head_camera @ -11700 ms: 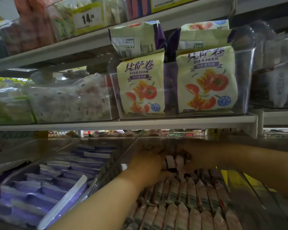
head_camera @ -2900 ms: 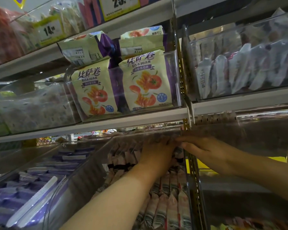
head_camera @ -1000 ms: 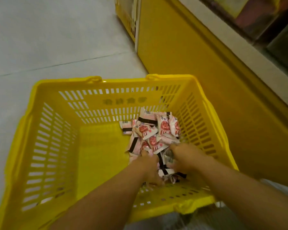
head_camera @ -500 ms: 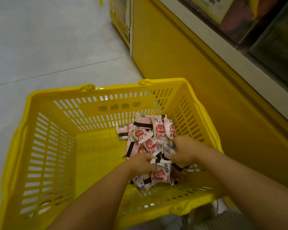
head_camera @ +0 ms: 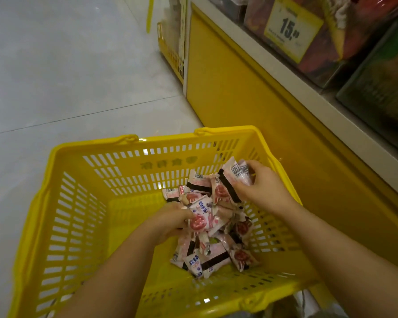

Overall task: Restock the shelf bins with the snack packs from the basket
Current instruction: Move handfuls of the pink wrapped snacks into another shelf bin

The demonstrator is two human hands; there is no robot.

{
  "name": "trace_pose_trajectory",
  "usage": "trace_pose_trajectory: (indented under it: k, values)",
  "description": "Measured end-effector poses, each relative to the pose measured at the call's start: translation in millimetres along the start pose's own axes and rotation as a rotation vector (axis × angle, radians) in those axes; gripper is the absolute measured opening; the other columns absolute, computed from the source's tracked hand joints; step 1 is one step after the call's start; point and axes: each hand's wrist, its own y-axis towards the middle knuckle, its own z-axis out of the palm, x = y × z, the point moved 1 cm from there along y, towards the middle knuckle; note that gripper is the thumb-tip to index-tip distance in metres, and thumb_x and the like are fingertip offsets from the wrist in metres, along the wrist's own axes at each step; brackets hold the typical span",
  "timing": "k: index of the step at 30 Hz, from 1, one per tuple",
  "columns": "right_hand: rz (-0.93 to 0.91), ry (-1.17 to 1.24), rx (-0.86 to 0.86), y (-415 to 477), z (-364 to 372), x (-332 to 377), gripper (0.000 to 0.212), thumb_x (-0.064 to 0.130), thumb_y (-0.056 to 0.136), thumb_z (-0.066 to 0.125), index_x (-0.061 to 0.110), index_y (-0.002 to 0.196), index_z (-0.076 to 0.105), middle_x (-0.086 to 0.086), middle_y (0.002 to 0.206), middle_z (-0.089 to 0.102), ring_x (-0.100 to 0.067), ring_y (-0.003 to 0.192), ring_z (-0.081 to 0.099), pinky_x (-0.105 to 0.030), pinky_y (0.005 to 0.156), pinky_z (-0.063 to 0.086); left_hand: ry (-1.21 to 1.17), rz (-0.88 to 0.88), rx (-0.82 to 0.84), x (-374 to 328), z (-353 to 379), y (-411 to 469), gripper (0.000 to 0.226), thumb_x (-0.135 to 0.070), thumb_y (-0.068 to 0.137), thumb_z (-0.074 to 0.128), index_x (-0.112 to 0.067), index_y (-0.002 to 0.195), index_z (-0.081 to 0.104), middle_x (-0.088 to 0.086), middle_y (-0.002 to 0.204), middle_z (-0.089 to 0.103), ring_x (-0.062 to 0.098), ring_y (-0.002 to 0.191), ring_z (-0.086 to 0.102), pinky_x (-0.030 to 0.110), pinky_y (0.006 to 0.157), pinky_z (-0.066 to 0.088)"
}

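- One yellow slotted basket [head_camera: 78, 226] stands on the pale tiled floor [head_camera: 67, 65]; two bare forearms reach into it over its near rim
- Pink-and-white snack packs [head_camera: 216, 253] lie heaped in the basket's right half; they overlap too much for an exact count, but there are well over ten; each has a black band, a red round picture, blue characters too small to read and a barcode
- Left-hand grip [head_camera: 170, 222]: fingers curled and clamped on one pack [head_camera: 201, 218] at the top of the heap
- Right-hand grip [head_camera: 264, 189]: clamped on a bunch of at least two packs [head_camera: 233, 177], held above the heap near the far right corner
- The basket's far wall carries one row of embossed characters [head_camera: 168, 162], not legible
- Just beside the basket on the right: the shelf's yellow base panel [head_camera: 239, 99]
- Above it, one yellow price tag [head_camera: 292, 31] reads "15"
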Motion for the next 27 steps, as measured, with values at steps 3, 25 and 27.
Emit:
trace_pose_trajectory:
  k: [3, 25, 27]
  values:
    - [-0.027, 0.128, 0.025, -5, 5, 7, 0.034, 0.044, 0.083, 0.068, 0.027, 0.111, 0.058, 0.02, 0.096, 0.063, 0.01, 0.084, 0.06, -0.009, 0.066, 0.049, -0.039, 0.058, -0.001, -9, -7, -7, 0.009, -0.011, 0.091, 0.061, -0.011, 0.098, 0.055, 0.005, 0.088, 0.07, 0.014, 0.08, 0.067, 0.029, 0.059, 0.056]
    - [0.177, 0.796, 0.128, -5, 25, 23, 0.025, 0.015, 0.097, 0.047, 0.017, 0.092, 0.071, 0.002, 0.106, 0.072, -0.015, 0.086, 0.069, -0.03, 0.07, 0.056, -0.533, 0.371, 0.164, -43, 14, -17, 0.048, 0.007, 0.084, 0.064, -0.012, 0.126, 0.051, 0.012, 0.113, 0.07, 0.026, 0.101, 0.069, 0.036, 0.078, 0.059]
    - [0.171, 0.72, 0.038, -7, 26, 20, 0.012, 0.028, 0.09, 0.062, 0.016, 0.094, 0.063, -0.006, 0.096, 0.072, -0.023, 0.073, 0.068, -0.033, 0.061, 0.054, -0.462, 0.4, 0.151, -45, 18, -19, 0.053, 0.008, 0.081, 0.067, -0.013, 0.126, 0.049, 0.011, 0.111, 0.071, 0.023, 0.097, 0.07, 0.028, 0.071, 0.058]
